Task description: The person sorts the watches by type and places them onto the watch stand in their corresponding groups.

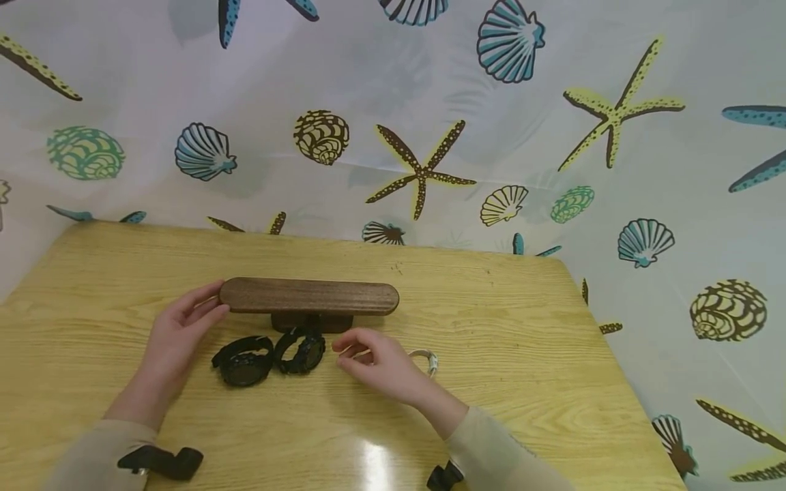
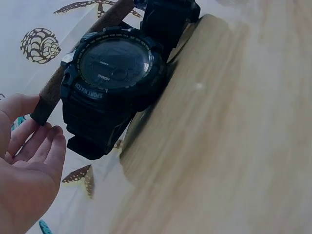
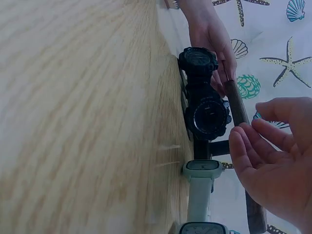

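Dark bar [image 1: 310, 297]: brown wood, fine lengthwise grain, smooth, soft sheen.
Left black watch [image 2: 114, 63]: case plastic-looking, matt; face glossy, glass-like; strap matt, rubbery in look.
Second black watch [image 1: 301, 352]: likewise dark, plastic-looking, mostly matt.
Pale watch [image 3: 200, 197]: strap smooth, plastic-looking, low sheen.
Tabletop [image 1: 522, 327]: light wood grain, smooth, glossy where light reflects.
Backdrop [image 1: 399, 82]: printed cloth, matt, lightly creased.
Sleeves [image 1: 506, 457]: plain cloth, matt.

Yellowish wood-grain table [image 1: 522, 409] is backed and flanked by white cloth [image 1: 264, 75], printed with starfish [image 1: 421, 173] and seashells [image 1: 506, 46] in blue, yellow, brown, green. White glare [image 1: 376, 465] is reflected off its near part.
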`<state>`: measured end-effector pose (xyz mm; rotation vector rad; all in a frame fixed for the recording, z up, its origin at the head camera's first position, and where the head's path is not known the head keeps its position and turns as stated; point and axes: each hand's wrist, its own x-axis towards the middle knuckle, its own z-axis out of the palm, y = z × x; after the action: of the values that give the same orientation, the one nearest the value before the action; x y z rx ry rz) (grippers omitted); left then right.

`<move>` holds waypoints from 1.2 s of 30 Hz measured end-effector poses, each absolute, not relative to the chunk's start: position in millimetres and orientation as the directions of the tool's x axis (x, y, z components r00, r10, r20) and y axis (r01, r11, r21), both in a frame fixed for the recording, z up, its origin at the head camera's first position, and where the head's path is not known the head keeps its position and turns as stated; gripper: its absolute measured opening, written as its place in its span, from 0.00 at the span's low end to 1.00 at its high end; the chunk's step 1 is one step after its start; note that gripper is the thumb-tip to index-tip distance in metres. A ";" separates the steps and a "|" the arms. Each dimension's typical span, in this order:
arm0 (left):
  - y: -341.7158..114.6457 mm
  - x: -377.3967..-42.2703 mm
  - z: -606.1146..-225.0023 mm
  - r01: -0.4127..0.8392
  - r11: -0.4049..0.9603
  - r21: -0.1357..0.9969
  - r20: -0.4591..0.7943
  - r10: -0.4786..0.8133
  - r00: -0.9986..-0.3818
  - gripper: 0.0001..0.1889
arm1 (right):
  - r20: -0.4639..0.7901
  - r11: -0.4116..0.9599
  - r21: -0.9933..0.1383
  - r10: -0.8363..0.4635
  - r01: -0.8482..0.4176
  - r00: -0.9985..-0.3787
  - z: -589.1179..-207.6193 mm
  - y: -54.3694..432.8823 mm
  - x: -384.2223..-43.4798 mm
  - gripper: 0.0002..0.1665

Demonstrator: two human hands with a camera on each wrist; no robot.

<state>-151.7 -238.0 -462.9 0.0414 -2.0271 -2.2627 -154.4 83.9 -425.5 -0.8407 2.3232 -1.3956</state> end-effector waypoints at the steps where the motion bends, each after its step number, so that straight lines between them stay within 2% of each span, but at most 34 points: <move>1: -237.6 -151.8 -464.7 0.072 -0.125 0.989 0.060 -0.098 -0.993 0.28 | 0.037 0.378 -0.859 -0.627 -0.346 -0.778 -425.3 83.5 -154.3 0.16; 4: -237.2 -152.5 -469.3 0.112 -0.170 0.979 0.095 -0.106 -0.990 0.27 | 0.038 0.463 -0.775 -0.645 -0.430 -0.763 -423.5 84.9 -154.5 0.15; 8: -237.6 -154.0 -473.1 0.159 -0.206 0.965 0.139 -0.112 -0.984 0.26 | 0.043 0.586 -0.576 -0.675 -0.571 -0.736 -420.8 91.3 -156.5 0.15; 12: -237.6 -155.7 -475.5 0.195 -0.218 0.956 0.171 -0.123 -0.978 0.25 | 0.042 0.625 -0.421 -0.711 -0.657 -0.702 -418.5 98.7 -160.5 0.18; 21: -238.2 -156.8 -479.1 0.226 -0.216 0.950 0.203 -0.125 -0.971 0.24 | -0.027 0.599 -0.342 -0.777 -0.724 -0.629 -418.3 105.6 -173.0 0.26; 28: -239.0 -156.8 -480.7 0.233 -0.203 0.951 0.209 -0.130 -0.969 0.24 | -0.086 0.576 -0.293 -0.811 -0.763 -0.579 -416.4 102.4 -178.0 0.29; 36: -239.5 -155.7 -481.7 0.225 -0.203 0.953 0.199 -0.138 -0.970 0.24 | -0.152 0.569 -0.209 -0.822 -0.795 -0.548 -419.7 98.6 -184.4 0.30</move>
<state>-155.7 -239.5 -481.7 -0.1017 -1.8155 -2.2680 -184.4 98.6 -419.7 -1.3487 2.5705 -0.1688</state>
